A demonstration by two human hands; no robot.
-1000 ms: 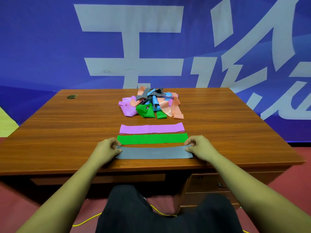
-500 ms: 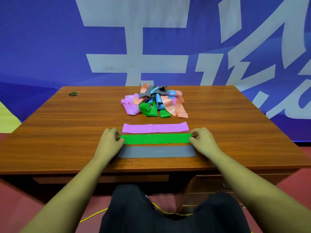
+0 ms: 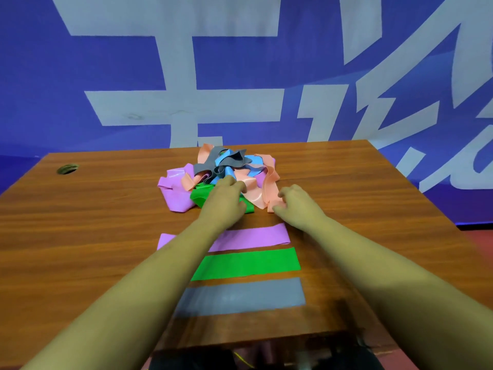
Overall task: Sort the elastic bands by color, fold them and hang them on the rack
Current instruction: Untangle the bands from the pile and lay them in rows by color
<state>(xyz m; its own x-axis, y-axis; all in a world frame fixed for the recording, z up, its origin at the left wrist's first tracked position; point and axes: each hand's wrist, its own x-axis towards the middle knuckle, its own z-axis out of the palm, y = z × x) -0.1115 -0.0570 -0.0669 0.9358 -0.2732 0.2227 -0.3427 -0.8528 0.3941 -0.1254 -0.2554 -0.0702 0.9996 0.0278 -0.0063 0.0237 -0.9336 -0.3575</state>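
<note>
Elastic bands (image 3: 221,169) heaped in a loose tangle past the middle of a wooden desk (image 3: 80,222), toward its far edge: peach, grey, blue, purple and green loops, crossed over one another. Nearer the front edge, three more laid flat in a row of parallel strips, apart from each other: purple strip (image 3: 250,237) farthest, green strip (image 3: 248,264) in the middle, grey strip (image 3: 240,296) closest. Both bare forearms stretched over these strips to the heap.

Left hand (image 3: 225,198) lying on the heap's near side over a crumpled green band (image 3: 198,196), fingers bent down into the tangle, tips hidden; impossible to tell whether anything is gripped. Right hand (image 3: 296,202) just beside the heap's right edge, thumb and curled fingertips pinching the near end of a peach band (image 3: 270,182).

Desk top of reddish-brown wood grain, glossy, with a round cable hole (image 3: 67,168) near the far left corner. Behind it, filling the background, a blue banner (image 3: 133,62) with large pale characters. Strip of red floor (image 3: 477,236) to the right of the desk.
</note>
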